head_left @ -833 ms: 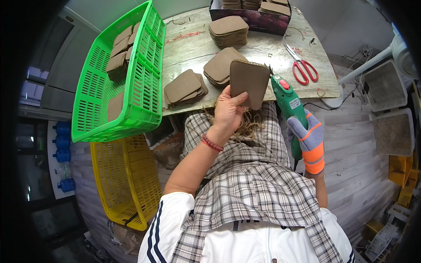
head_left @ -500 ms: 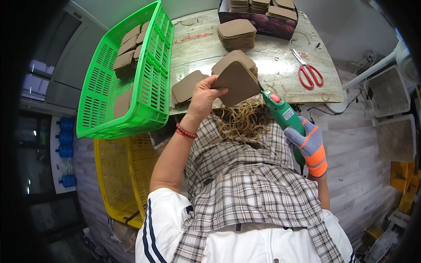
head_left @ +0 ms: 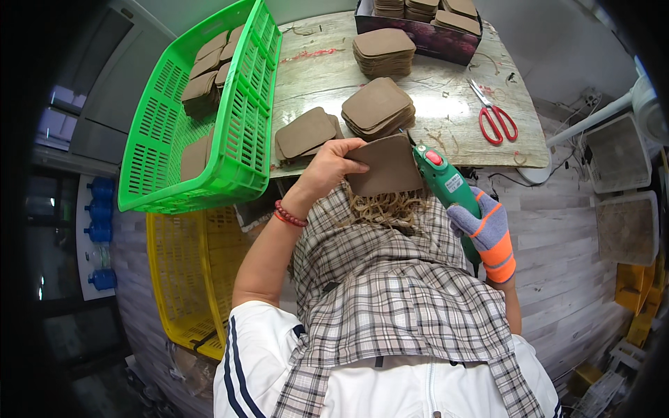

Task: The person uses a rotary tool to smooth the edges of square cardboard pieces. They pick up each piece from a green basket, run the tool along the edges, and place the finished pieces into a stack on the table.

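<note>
My bare left hand (head_left: 333, 167) pinches a flat brown square pad with rounded corners (head_left: 387, 167) by its left edge, above my lap. In a grey and orange glove, my right hand (head_left: 479, 217) grips a green handheld power tool (head_left: 446, 180) with a red button. The tool's dark tip meets or lies very near the pad's right edge; contact cannot be told. Curled brown trimmings (head_left: 383, 211) lie on my plaid apron under the pad. Just beyond, on the table, are a stack of similar pads (head_left: 378, 108) and a lower pile (head_left: 306, 134) to its left.
A green crate (head_left: 237, 139) with pads stands at the left, over a yellow crate (head_left: 185, 279). Another pad stack (head_left: 383, 52) and a dark box of pads (head_left: 421, 38) are at the table's back. Red-handled scissors (head_left: 496, 122) lie on the right of the table (head_left: 306, 76).
The held pad has come down toward my lap and turned, uncovering the stack behind it. The power tool has stayed beside its right edge, shifting slightly.
</note>
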`<state>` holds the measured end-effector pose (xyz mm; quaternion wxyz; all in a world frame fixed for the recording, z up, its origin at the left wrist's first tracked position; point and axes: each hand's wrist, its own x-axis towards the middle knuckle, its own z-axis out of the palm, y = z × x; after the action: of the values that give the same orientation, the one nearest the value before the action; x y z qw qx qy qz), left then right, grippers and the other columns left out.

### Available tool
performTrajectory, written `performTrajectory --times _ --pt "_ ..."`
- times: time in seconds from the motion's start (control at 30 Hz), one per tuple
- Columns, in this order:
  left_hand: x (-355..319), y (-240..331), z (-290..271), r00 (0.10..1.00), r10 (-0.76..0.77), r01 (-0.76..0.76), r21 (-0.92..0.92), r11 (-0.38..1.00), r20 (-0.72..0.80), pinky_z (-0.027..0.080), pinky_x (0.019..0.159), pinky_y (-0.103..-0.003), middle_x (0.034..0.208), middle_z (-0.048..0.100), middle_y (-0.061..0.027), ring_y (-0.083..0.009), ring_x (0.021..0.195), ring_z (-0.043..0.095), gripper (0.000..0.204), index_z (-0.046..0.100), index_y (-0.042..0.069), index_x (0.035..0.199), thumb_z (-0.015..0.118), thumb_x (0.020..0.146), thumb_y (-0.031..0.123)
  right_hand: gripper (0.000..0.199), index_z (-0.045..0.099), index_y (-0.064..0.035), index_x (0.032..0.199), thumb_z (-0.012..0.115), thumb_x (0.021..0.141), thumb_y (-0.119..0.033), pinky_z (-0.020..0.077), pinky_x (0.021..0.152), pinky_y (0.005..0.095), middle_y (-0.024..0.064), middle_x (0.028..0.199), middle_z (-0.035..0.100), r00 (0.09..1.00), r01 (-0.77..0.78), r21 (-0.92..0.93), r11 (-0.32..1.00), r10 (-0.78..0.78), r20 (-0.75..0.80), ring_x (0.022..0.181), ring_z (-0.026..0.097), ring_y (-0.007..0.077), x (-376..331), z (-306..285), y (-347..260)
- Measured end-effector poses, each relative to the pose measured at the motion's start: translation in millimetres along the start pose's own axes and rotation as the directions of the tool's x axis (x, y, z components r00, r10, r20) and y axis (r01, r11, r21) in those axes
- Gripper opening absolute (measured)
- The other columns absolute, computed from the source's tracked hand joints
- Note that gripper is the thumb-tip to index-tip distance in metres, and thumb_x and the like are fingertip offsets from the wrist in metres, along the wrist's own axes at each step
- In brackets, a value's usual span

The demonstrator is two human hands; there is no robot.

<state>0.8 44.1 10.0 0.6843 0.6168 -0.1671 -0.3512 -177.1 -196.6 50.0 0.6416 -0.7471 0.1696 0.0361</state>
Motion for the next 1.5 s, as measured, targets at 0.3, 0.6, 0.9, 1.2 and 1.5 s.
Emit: performTrajectory --times 0.3,0.6,0.9,1.2,1.5 --pt "-5.4 34.3 -23.1 0.966 0.239 -0.178 0.421 0.890 -0.096 0.047 0.071 -0.021 0.081 0.059 0.0014 -0.0060 0.078 0.055 0.025 0.058 0.002 0.089 0.063 0.067 -0.010 0.034 0.059 0.0002 0.104 0.070 0.078 -0.020 0.0433 0.052 0.0202 0.0005 0.071 0.060 0.996 -0.006 0.001 1.000 0.006 0.094 0.058 0.053 0.0044 -0.7 5.5 -0.6" --pt "-7.3 36.0 -36.2 0.979 0.182 -0.165 0.165 0.972 -0.096 0.048 0.068 -0.020 0.080 0.063 0.0001 -0.0066 0.073 0.058 0.020 0.060 0.002 0.085 0.068 0.070 -0.008 0.039 0.059 0.0011 0.107 0.072 0.078 -0.020 0.0449 0.057 0.0196 0.0014 0.078 0.064 0.984 -0.044 0.005 0.999 0.042 0.175 0.065 0.055 0.0035 -3.9 5.1 -4.7" --pt "-8.9 32.3 -22.7 0.991 0.123 -0.118 0.084 0.989 -0.060 0.050 0.067 -0.021 0.081 0.066 -0.0032 -0.0079 0.071 0.060 0.020 0.064 -0.001 0.089 0.070 0.071 -0.006 0.043 0.059 0.0005 0.108 0.076 0.075 -0.022 0.0476 0.062 0.0224 0.0038 0.082 0.066 0.984 -0.003 -0.057 0.998 0.013 0.179 0.070 0.057 0.0053 -6.2 11.0 -3.5" --pt "-2.9 39.2 3.6 0.987 -0.085 0.020 0.422 0.906 0.136 0.048 0.067 -0.021 0.080 0.065 -0.0013 -0.0076 0.073 0.060 0.021 0.064 -0.001 0.087 0.071 0.068 -0.006 0.044 0.059 0.0009 0.107 0.077 0.075 -0.022 0.0482 0.064 0.0227 0.0047 0.084 0.066 0.981 -0.019 -0.010 1.000 0.021 0.195 0.073 0.058 0.0063 -5.4 13.6 -2.3" --pt "-9.0 19.5 9.9 0.965 -0.134 0.070 0.273 0.960 0.225 0.048 0.072 -0.021 0.083 0.060 0.0000 -0.0068 0.077 0.057 0.064 0.048 0.004 0.127 0.070 0.068 -0.007 0.044 0.058 0.0021 0.109 0.076 0.075 -0.019 0.0469 0.061 0.0209 0.0031 0.082 0.065 0.989 0.037 0.025 0.999 -0.040 0.145 0.069 0.057 0.0051 -5.3 21.6 3.1"
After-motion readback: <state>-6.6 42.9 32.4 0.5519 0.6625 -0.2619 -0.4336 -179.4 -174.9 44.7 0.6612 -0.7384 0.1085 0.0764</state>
